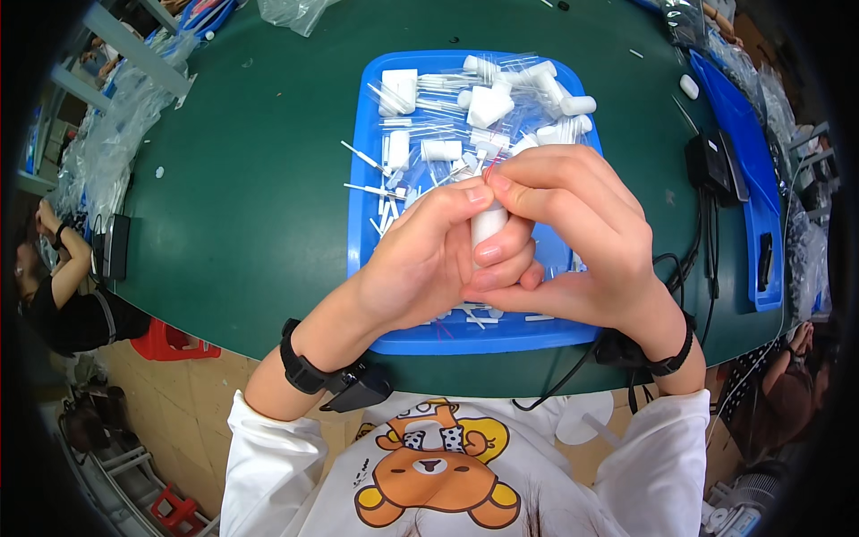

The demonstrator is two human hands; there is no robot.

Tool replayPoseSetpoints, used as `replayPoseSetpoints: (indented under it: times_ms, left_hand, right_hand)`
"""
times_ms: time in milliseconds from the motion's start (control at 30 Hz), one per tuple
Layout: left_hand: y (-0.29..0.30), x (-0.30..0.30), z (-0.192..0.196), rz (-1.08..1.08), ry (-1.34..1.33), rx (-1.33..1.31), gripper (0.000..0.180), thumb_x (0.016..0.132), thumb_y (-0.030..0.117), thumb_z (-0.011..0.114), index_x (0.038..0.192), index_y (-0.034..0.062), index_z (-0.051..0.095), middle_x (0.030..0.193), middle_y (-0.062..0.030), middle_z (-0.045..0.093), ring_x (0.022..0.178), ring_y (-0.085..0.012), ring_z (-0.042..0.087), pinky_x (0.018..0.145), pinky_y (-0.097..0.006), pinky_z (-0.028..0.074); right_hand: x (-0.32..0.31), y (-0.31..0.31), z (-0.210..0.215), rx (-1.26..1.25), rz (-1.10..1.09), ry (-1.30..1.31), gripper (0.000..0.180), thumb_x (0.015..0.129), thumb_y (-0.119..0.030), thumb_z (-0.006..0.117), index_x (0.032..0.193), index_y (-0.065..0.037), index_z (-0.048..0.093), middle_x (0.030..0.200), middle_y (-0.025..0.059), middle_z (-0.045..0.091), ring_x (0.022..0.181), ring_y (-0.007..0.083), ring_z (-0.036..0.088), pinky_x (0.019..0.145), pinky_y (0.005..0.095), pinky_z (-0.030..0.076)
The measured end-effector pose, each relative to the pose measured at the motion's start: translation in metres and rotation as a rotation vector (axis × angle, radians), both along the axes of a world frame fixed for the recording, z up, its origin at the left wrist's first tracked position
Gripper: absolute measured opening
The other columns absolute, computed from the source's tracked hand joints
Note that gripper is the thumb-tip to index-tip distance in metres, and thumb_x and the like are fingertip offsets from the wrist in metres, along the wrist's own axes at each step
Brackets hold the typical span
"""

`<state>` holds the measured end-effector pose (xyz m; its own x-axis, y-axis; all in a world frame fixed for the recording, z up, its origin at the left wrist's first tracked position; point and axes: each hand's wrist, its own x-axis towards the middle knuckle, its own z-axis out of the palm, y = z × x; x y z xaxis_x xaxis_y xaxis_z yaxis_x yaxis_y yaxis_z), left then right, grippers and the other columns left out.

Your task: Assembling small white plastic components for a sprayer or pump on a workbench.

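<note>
Over the blue tray (pixel 483 344), my left hand (pixel 403 255) is closed around a small white cylinder (pixel 488 225) held nearly upright. My right hand (pixel 595 219) meets it there, thumb and forefinger pinched at the cylinder's top beside a thin red strand (pixel 489 170). Whether that strand is tied to the cylinder cannot be made out. Behind my hands, the tray holds several white cylinders (pixel 440 150), white blocks (pixel 399 92) and thin white sticks (pixel 365 157), some in clear plastic. My fingers hide part of the tray's middle.
The tray stands on a green table (pixel 242 197). To the right are black power boxes (pixel 711 163) with cables and another blue tray (pixel 761 242). Clear plastic bags (pixel 121 134) line the left edge. A co-worker's arm (pixel 73 259) shows at far left, near a red stool (pixel 170 342).
</note>
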<state>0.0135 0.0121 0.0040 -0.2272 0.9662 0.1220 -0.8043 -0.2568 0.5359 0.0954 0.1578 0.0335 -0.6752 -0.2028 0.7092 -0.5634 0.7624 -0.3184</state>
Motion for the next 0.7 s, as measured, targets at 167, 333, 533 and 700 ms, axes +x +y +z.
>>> replayPoseSetpoints:
  times_ms: [167,333,533,700]
  left_hand:
    - [-0.001,0.0,-0.002,0.001,0.031,-0.005,0.026,0.096,0.025,0.03,0.085,0.0062,0.044,0.066,0.0002,0.04,0.056,-0.0103,0.038,0.078,-0.034,0.046]
    - [0.003,-0.006,-0.012,0.055,0.14,0.079,0.03,0.099,0.031,0.031,0.099,0.0039,0.045,0.077,-0.0043,0.048,0.065,-0.0142,0.05,0.082,-0.035,0.047]
    - [0.003,0.002,0.008,0.175,0.192,-0.137,0.04,0.101,0.038,0.029,0.113,0.0024,0.043,0.09,-0.0094,0.052,0.081,-0.0203,0.059,0.086,-0.038,0.047]
    - [0.002,-0.002,0.0,0.068,0.051,0.026,0.045,0.1,0.041,0.022,0.106,0.0037,0.045,0.077,-0.0017,0.044,0.066,-0.014,0.049,0.088,-0.04,0.046]
  right_hand:
    - [0.0,0.002,-0.003,0.031,0.028,0.045,0.059,0.048,-0.016,0.086,0.099,0.001,0.062,0.094,0.0139,0.063,0.085,0.0292,0.062,0.071,0.0346,0.05]
    - [-0.004,0.002,-0.002,-0.014,0.003,0.04,0.058,0.051,-0.018,0.086,0.1,0.001,0.061,0.095,0.0131,0.063,0.087,0.029,0.061,0.074,0.0336,0.049]
    - [0.0,0.002,0.006,0.065,-0.113,0.007,0.061,0.053,-0.02,0.086,0.105,-0.001,0.061,0.1,0.0123,0.06,0.092,0.0275,0.059,0.078,0.0343,0.048]
    - [-0.001,0.0,0.002,-0.108,-0.053,-0.086,0.064,0.054,-0.017,0.086,0.109,-0.001,0.059,0.104,0.0131,0.06,0.094,0.0269,0.059,0.079,0.0339,0.048]
